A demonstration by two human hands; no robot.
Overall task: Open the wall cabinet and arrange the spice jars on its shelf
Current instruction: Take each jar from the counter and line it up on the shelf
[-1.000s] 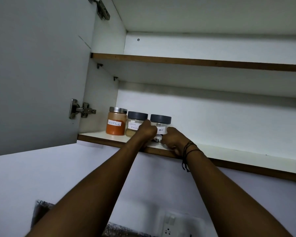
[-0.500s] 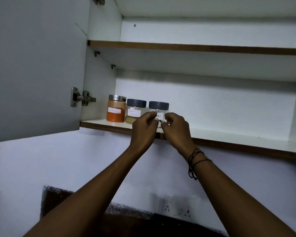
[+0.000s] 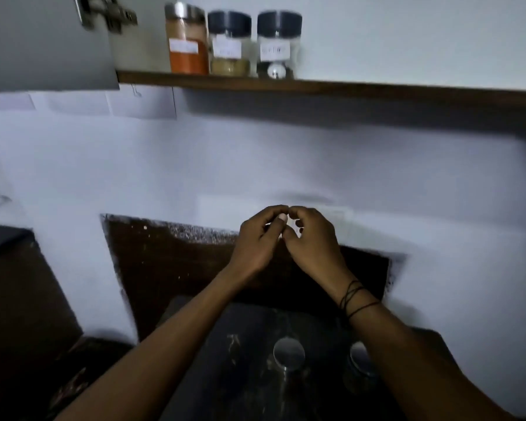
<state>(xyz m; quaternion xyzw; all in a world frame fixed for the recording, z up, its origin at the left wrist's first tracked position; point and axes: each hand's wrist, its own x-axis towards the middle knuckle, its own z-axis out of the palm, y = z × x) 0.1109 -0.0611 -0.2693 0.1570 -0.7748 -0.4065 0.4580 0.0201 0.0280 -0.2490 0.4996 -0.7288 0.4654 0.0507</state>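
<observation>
Fingers (image 3: pixel 281 219) of the left hand (image 3: pixel 255 241) and right hand (image 3: pixel 313 243) curl together, tips touching; whether they pinch anything cannot be told. Two jars (image 3: pixel 289 355) stand below on the dark counter (image 3: pixel 225 360). Grip one by its body and lift it upright. Three labelled spice jars (image 3: pixel 230 44) stand touching on the shelf (image 3: pixel 377 91): orange, tan, clear.

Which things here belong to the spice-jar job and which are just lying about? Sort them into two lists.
Belongs to the job:
- orange spice jar
- middle dark-lidded jar
- right dark-lidded jar
- cabinet shelf
- cabinet door
- left hand, right hand

Lying about:
- two metal-lidded containers on the counter
- wrist threads
</observation>
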